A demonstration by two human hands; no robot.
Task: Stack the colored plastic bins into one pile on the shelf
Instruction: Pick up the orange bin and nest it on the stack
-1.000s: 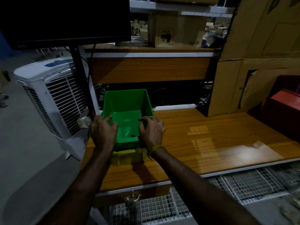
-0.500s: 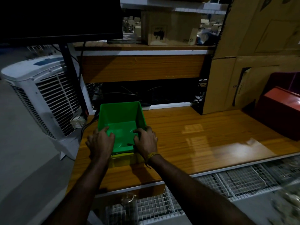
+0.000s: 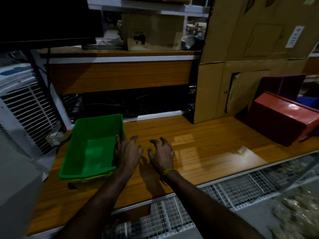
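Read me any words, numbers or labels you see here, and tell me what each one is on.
"2014": white label, running vertically on the big cardboard box.
Dark printed marks on the small cardboard box on the upper shelf: too blurred to read.
Nothing readable on the green bin.

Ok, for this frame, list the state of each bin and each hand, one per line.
green bin: upright, empty, nested on the yellow bin.
yellow bin: underneath, only its rim showing.
red bin: tipped over, unstacked, far right of the shelf.
left hand: open, fingers by the green bin's right wall.
right hand: open, above the shelf, holding nothing.
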